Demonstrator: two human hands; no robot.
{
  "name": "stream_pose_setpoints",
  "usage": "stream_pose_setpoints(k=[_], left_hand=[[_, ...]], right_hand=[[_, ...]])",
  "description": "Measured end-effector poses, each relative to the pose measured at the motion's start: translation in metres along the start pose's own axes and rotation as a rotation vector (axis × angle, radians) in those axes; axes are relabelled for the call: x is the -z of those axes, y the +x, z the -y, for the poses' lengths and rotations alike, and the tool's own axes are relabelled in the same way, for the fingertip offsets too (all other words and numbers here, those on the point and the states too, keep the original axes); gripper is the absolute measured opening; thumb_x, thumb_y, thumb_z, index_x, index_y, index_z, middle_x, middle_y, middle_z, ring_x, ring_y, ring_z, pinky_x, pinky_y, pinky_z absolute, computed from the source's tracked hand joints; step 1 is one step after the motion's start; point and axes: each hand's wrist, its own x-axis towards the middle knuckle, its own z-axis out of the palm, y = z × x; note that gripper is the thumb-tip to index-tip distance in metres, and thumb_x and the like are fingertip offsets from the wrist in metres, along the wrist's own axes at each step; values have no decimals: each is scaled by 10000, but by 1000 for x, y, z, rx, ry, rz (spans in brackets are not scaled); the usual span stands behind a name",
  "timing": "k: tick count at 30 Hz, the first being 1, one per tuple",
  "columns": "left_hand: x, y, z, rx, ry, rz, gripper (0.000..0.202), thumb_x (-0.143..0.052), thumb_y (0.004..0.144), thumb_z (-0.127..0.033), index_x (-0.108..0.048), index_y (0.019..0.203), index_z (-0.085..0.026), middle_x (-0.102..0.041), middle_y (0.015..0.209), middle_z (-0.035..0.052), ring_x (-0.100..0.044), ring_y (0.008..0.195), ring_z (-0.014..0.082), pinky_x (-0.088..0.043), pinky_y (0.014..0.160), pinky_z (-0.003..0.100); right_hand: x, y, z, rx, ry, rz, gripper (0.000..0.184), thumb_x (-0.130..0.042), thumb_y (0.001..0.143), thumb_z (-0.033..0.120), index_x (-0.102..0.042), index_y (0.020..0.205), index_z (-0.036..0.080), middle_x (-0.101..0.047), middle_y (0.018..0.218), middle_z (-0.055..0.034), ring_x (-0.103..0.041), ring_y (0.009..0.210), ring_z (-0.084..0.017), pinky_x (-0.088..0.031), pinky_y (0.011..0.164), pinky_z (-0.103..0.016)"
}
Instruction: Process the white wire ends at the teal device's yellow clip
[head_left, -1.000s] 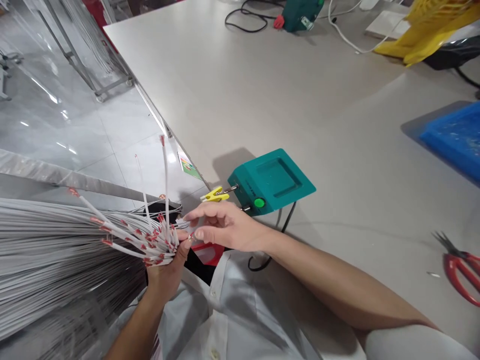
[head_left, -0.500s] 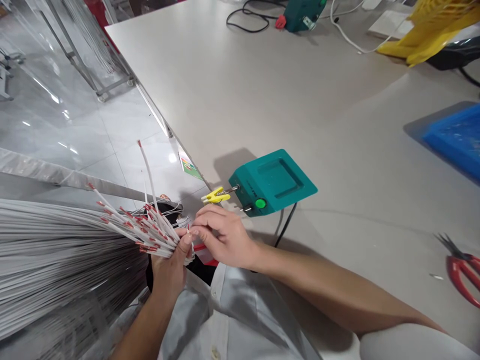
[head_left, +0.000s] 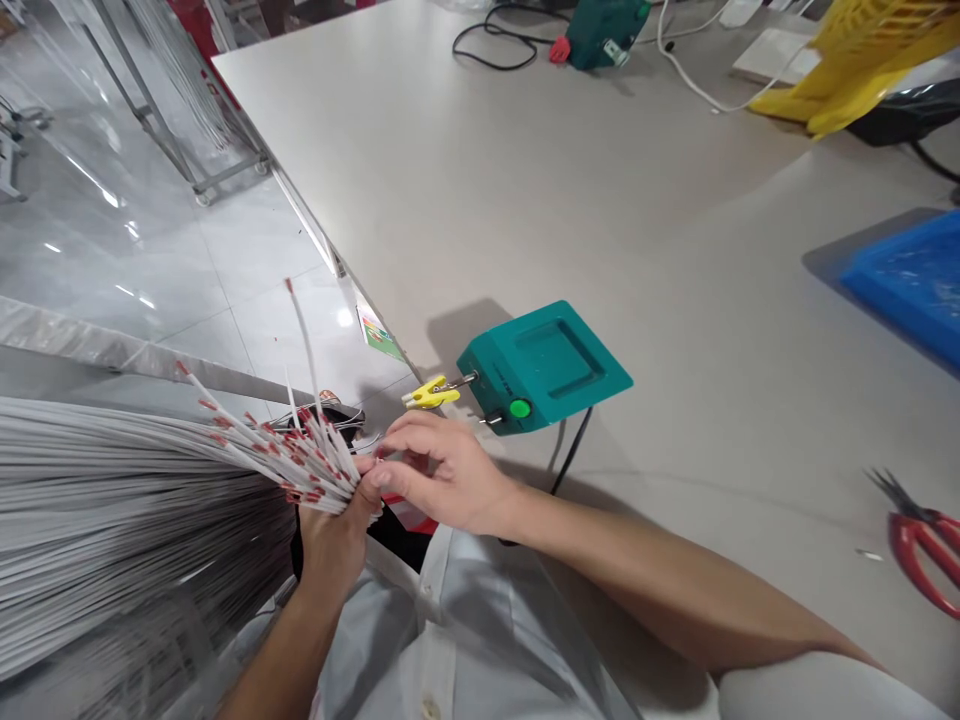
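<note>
Tabletop, one, pale grey and smooth (head_left: 697,260), beyond and right of the grip; shiny tiled floor (head_left: 180,270) off left. Two bare hands. Left hand (head_left: 337,535) closed around one bundle of thin white wires with red-brown tips (head_left: 300,462), fanning out left and up from the grip. Wires too crowded to count. Right hand (head_left: 457,475) meets it: thumb and index tips close together by the left thumb; whether they pinch a wire end, cannot tell.

Two green boxes: flat-topped one with a green button (head_left: 562,365) just beyond right hand; second green one (head_left: 604,40) far beyond, top cut off. One yellow-handled metal clip (head_left: 431,392) at the nearer box. One red-handled metal cutting tool (head_left: 924,540), well right of grip, handles cut off by frame edge. One blue plastic tray (head_left: 919,285) right, cut off. One yellow plastic holder (head_left: 862,70) far right, cut off. One red object (head_left: 411,512) under the hands, mostly hidden.
</note>
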Motion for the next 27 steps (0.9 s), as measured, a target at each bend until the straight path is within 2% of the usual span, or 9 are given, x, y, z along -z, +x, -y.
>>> stream_pose_setpoints(k=[3,6,9,11,15,17,20,23,27], left_hand=[[0,0,-2,-87,159,35,145,-620,758,-250,-615,637,-171,-498,522,-42,-464,520,104,-403,553,242],[-5,0,-8,-157,222,32,136,-604,760,-229,-638,641,-174,-524,541,-28,-490,549,124,-422,610,263],[-10,0,-11,-153,199,10,179,-589,762,-233,-631,597,-176,-534,547,-12,-512,579,144,-429,637,276],[-12,1,-9,-139,197,-23,180,-603,748,-243,-630,583,-178,-531,537,-12,-505,571,145,-424,637,276],[-10,5,0,-83,129,-165,128,-635,724,-287,-650,666,-173,-508,505,-36,-442,474,112,-383,518,253],[-7,7,1,-55,81,-197,143,-633,727,-305,-648,693,-167,-489,492,-45,-420,445,101,-359,470,242],[-6,8,-4,-76,142,-122,140,-623,739,-292,-653,684,-167,-519,518,-33,-467,487,112,-396,514,246],[-9,6,-10,-122,196,-54,127,-631,722,-273,-669,662,-167,-605,617,10,-555,616,157,-448,648,282],[-10,7,-4,-61,215,-76,140,-672,659,-298,-683,662,-159,-551,496,-4,-527,510,158,-457,584,297]], right_hand=[[2,-1,-1,98,-158,56,174,-471,851,190,-601,738,162,-600,710,-35,-545,695,-120,-437,607,-219],[3,-1,-1,244,-450,82,227,-400,839,142,-589,713,150,-593,692,-54,-524,648,-138,-388,539,-239],[5,-2,-3,379,-728,95,219,-392,816,122,-581,706,135,-574,681,-68,-475,565,-147,-341,517,-278],[6,-3,-3,398,-788,138,209,-391,820,123,-579,730,131,-576,703,-72,-471,567,-151,-336,535,-291],[10,-4,-1,218,-605,259,179,-400,823,162,-564,752,153,-583,774,-63,-502,629,-144,-332,522,-262],[11,-4,1,76,-471,213,191,-393,834,173,-562,747,159,-584,759,-54,-525,668,-143,-365,542,-248],[9,-2,3,-44,-305,84,175,-427,846,218,-586,860,146,-616,814,-68,-562,739,-150,-433,639,-256],[5,-1,1,-9,-239,91,158,-474,830,223,-601,889,150,-629,854,-78,-578,775,-152,-458,669,-254],[7,2,-4,86,-326,139,183,-425,825,144,-607,803,152,-620,773,-71,-574,732,-147,-459,634,-245]])
